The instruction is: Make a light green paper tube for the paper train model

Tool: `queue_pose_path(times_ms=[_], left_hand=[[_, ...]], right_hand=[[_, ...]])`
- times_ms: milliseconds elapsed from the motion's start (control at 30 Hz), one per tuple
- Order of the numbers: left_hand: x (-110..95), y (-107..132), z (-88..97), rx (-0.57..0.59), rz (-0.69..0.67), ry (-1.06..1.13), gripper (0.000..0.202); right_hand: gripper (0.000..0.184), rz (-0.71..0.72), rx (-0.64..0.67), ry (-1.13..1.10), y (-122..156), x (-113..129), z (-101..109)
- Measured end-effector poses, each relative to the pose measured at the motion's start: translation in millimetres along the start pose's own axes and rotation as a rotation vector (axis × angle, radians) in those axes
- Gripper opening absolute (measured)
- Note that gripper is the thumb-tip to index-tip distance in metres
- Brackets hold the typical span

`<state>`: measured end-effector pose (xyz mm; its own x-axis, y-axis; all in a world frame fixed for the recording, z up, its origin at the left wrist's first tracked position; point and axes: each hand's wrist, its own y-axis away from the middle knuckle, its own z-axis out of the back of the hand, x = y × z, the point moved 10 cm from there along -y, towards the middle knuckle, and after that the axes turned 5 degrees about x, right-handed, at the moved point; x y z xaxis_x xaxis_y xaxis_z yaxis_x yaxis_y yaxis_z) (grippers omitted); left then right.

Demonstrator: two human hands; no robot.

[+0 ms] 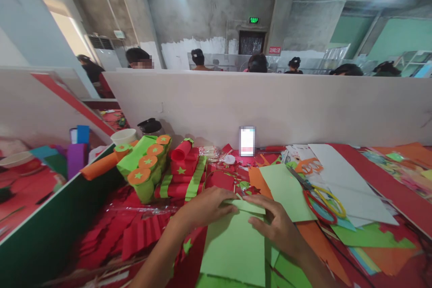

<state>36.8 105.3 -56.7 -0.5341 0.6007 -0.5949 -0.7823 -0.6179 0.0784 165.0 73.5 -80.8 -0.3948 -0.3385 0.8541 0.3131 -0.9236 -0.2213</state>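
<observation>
A light green sheet of paper (232, 252) lies in front of me, its far edge folded over into a narrow strip (248, 206). My left hand (211, 207) grips the left end of that fold, thumb on top and fingers curled over the far side. At the right end, my right hand (275, 218) holds the same fold between its fingers and thumb. Under the sheet lie more green papers. Red-handled scissors (320, 207) and a yellow-handled pair (332, 200) rest on papers to the right of my hands.
To the left stand green rolls with orange star-topped ends (148, 162) and a red-and-green paper construction (182, 175). Folded red strips (141, 234) lie nearer me. A phone (247, 141) leans on the pale partition (202, 103). White sheets (347, 180) lie right. People sit beyond the partition.
</observation>
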Motion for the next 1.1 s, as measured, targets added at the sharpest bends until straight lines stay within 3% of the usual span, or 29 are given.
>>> queue_pose_path(times_ms=[233, 433, 667, 1100], left_hand=[[-5, 0, 1.3, -0.031, -0.029, -0.003, 0.050], [-5, -1, 0.3, -0.034, -0.033, -0.056, 0.041], [-8, 2, 9.6, -0.120, -0.072, -0.014, 0.038], [-7, 8, 39.9, -0.213, -0.030, 0.018, 0.037]], right_hand=[[0.032, -0.124, -0.087, -0.105, -3, -20, 8], [0.029, -0.107, -0.098, -0.131, -4, -16, 11], [0.031, -0.093, -0.082, -0.191, -13, -8, 18], [0.023, 0.177, 0.037, 0.141, -63, 58, 19]])
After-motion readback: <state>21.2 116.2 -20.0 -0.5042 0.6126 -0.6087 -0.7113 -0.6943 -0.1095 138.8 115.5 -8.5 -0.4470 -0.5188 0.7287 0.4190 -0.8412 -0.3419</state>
